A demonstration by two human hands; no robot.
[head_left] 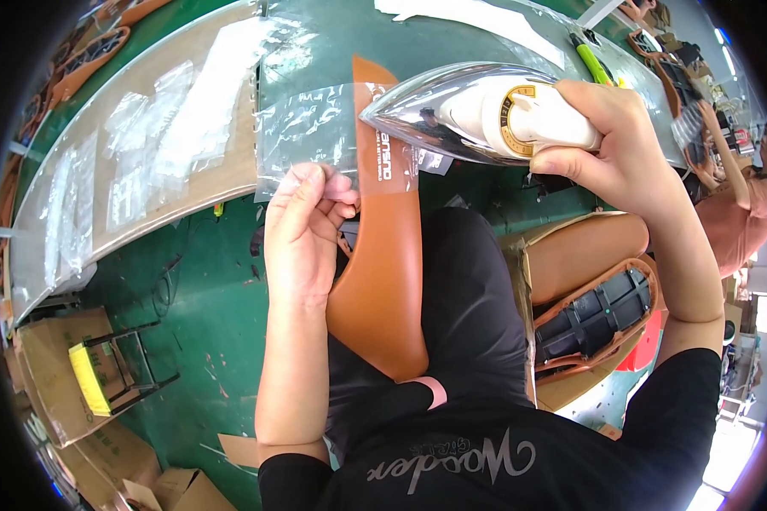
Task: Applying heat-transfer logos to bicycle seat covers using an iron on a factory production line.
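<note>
A long brown leather-like panel (388,289) with a curved, wider lower end lies across my lap, its narrow end up on the table. Over its upper part rests a clear plastic film (302,128), with white lettering beneath or on it. My left hand (302,234) is closed, thumb and fingers pinching the film's lower edge left of the panel. In my right hand (618,140) is a clothes iron (452,119) with a chrome body and white handle. The iron's tip points left and meets the film over the panel; its sole is hidden.
Pieces of clear and white film (166,128) cover the table on the left. A green-handled cutter (590,60) lies at the back right. Beside my right leg, an open carton (520,298) holds brown parts with black frames. Another person (741,204) stands far right.
</note>
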